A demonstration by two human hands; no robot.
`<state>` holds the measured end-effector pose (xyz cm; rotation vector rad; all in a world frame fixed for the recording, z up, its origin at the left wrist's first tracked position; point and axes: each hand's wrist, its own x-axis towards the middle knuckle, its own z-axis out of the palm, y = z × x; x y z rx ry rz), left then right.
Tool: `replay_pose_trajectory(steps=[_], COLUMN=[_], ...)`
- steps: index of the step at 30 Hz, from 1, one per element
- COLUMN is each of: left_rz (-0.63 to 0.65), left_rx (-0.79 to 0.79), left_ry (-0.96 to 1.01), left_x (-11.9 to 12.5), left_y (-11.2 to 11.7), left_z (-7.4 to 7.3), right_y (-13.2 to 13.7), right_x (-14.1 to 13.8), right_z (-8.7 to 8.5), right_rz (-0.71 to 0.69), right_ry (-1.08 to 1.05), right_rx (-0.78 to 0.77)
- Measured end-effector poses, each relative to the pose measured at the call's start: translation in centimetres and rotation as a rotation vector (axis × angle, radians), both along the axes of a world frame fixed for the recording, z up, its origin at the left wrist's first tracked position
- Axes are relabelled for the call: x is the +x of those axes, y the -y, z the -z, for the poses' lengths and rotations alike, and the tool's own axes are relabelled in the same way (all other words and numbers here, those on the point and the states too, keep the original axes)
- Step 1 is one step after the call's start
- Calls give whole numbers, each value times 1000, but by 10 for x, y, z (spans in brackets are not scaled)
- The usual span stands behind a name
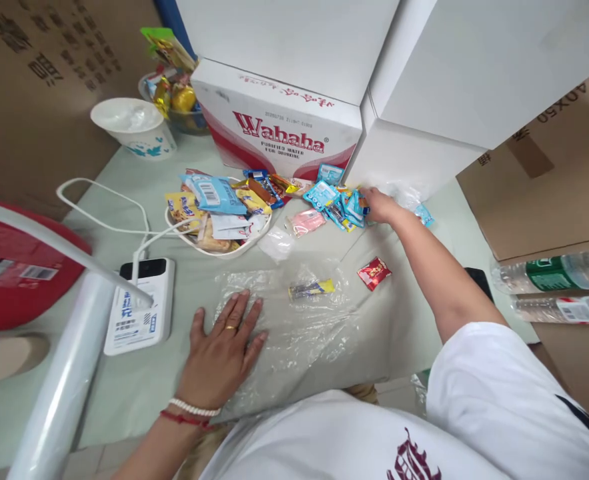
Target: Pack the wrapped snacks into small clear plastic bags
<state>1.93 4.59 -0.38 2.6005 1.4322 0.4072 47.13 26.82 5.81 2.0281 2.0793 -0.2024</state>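
Note:
My left hand (227, 347) lies flat with its fingers stretched over the left part of a clear plastic bag (299, 340) spread on the table. On that bag rests a small yellow and blue snack packet (311, 289). A red snack packet (374, 273) lies at the bag's upper right edge. Farther back, my right hand (377, 205) reaches to a heap of small blue snack packets (341, 203). Its fingertips are at the heap's right side, partly hidden, so whether they grip a packet does not show. A pink packet (307, 222) lies left of the heap.
A white bowl (231, 253) full of snacks stands left of the heap. Behind are a Wahaha water carton (279, 127), white boxes (434, 153) and a paper cup (134, 127). At left is a power bank (144, 320) with white cables; plastic bottles (559, 272) lie at right.

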Motion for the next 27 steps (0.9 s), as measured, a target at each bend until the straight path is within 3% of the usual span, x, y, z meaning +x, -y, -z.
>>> replay_pose_trajectory(steps=[5, 8, 10, 12, 16, 19, 22, 27], left_rz=[-5, -5, -8, -14, -14, -8, -11, -15], left_rx=[-3, -9, -15, -22, -22, -14, -13, -14], left_ry=[4, 6, 8, 14, 20, 12, 2, -6], left_x=[0, 0, 0, 0, -1, -1, -1, -2], left_y=[-1, -2, -2, -3, -2, -2, -2, -1], left_z=[-1, -2, -2, -2, -2, -2, -1, 1], right_y=[-2, 3, 4, 5, 8, 5, -5, -17], right_x=[9, 9, 7, 6, 13, 18, 14, -2], right_z=[-3, -5, -5, -4, -1, 0, 2, 6], right_rz=[-30, -198, -341, -396, -233, -149, -190, -259], right_ry=[-45, -76, -67, -33, 5, -103, -231, -266], right_rx=[2, 50, 15, -21, -16, 40, 87, -23])
